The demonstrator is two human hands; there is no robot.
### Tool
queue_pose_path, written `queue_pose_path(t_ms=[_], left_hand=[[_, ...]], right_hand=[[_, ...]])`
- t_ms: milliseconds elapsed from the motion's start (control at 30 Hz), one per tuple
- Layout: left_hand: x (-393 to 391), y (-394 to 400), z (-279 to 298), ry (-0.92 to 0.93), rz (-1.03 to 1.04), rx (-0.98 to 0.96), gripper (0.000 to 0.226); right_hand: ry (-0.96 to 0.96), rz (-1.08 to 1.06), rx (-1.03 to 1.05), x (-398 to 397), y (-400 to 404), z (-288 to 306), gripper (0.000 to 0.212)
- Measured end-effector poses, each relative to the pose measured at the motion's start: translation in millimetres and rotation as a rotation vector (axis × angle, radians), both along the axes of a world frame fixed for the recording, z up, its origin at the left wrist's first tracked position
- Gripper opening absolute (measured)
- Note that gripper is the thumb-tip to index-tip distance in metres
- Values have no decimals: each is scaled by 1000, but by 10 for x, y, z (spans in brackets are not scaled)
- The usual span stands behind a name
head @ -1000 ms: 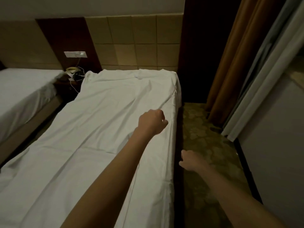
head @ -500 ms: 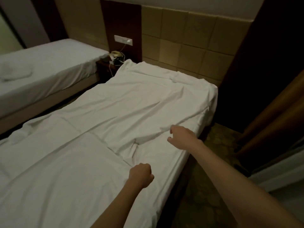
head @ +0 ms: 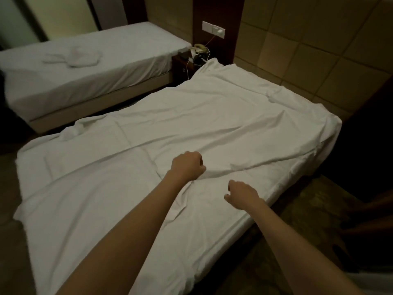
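A white sheet [head: 223,116] lies loose and wrinkled over the near bed. My left hand [head: 188,166] is curled into a fist on the sheet near the bed's right side, and creases run out from under its fingers, so it grips a fold of the cloth. My right hand [head: 242,196] hovers just right of it, close to the mattress edge, fingers loosely curled and holding nothing.
A second bed [head: 95,67] with a crumpled white cloth [head: 74,57] stands at the left. Between the beds is a dark nightstand [head: 185,67] with a phone and cables under a wall socket [head: 213,28]. Patterned carpet [head: 297,226] runs along the right.
The view has swung left, bringing more of the second bed in. My left hand moved up the sheet, still in a fist. My right hand came back toward me, beside the left.
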State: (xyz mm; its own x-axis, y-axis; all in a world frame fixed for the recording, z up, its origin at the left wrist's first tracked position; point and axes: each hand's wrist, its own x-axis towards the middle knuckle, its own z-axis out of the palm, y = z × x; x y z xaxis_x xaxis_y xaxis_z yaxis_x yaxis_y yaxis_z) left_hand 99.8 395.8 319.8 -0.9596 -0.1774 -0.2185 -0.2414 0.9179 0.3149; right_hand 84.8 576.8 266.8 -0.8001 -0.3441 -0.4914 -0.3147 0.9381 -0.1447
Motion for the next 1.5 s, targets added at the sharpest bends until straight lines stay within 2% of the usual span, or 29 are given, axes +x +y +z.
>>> queue_pose_path(t_ms=[233, 467, 600, 733, 900, 967, 1033, 1067, 1133, 1200, 1233, 1300, 1367, 1500], left_hand=[[-659, -204, -202, 20, 85, 48, 25], [-848, -145, -821, -159, 202, 75, 28], [-926, -35, -1249, -225, 335, 101, 28], [-895, 191, -1815, -326, 484, 135, 28], [-824, 457, -2513, -465, 546, 191, 32], [-777, 440, -2728, -478, 654, 251, 34], [-743, 343, -2948, -448, 857, 367, 33], [-716, 289, -3061, -405, 1022, 495, 28], [-654, 172, -3279, -213, 1437, 924, 13], [-562, 115, -3501, 7, 1793, 1401, 9], [-521, 118, -3626, 137, 1921, 1541, 10], [-493, 145, -3837, 455, 2159, 1604, 16], [-524, 128, -3936, 695, 2314, 1546, 19], [-660, 21, -3984, 882, 2241, 1724, 31]], right_hand=[[-64, 49, 91, -650, -74, -210, 44], [79, 196, -34, -1832, -589, 116, 40], [115, 327, -101, -2375, -841, -9, 35], [44, 462, -97, -2692, -974, -494, 32], [-131, 514, -46, -2612, -962, -1504, 35], [-204, 546, -7, -2454, -946, -1889, 37], [-266, 529, 14, -2333, -941, -2239, 37], [-300, 496, 22, -2296, -942, -2413, 37], [-389, 367, -12, -2262, -961, -2757, 32], [-562, 28, -136, -2241, -949, -3062, 25], [-659, -212, -232, -2222, -936, -3165, 25], [-788, -633, -407, -2158, -892, -3327, 24], [-800, -910, -593, -2104, -863, -3431, 18], [-758, -1210, -857, -2129, -1008, -3485, 24]])
